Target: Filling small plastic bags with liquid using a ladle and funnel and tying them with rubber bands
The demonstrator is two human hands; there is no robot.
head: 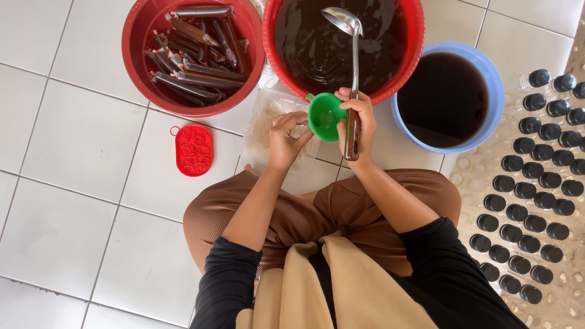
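Bare white floor tiles (67,201) lie open at left around the red oval lid (194,150), while three basins (341,42) block far and capped bottles (536,183) crowd right.

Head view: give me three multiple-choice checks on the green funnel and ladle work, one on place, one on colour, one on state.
1. Where does the steel ladle's bowl sit?
A. Over the big red plastic basin of dark liquid
B. On the red oval scrubber
C. In the blue bucket

2. What colour is the round plastic bucket at the right?
A. Green
B. Blue
C. White

3. What state is the right hand in?
A. Open and empty
B. Flat on the floor
C. Closed on the ladle's brown handle

Answers: 1 A, the bowl shows above the dark liquid. 2 B, its rim is light blue. 3 C, the fingers wrap the handle beside the green plastic funnel, which the left hand touches.
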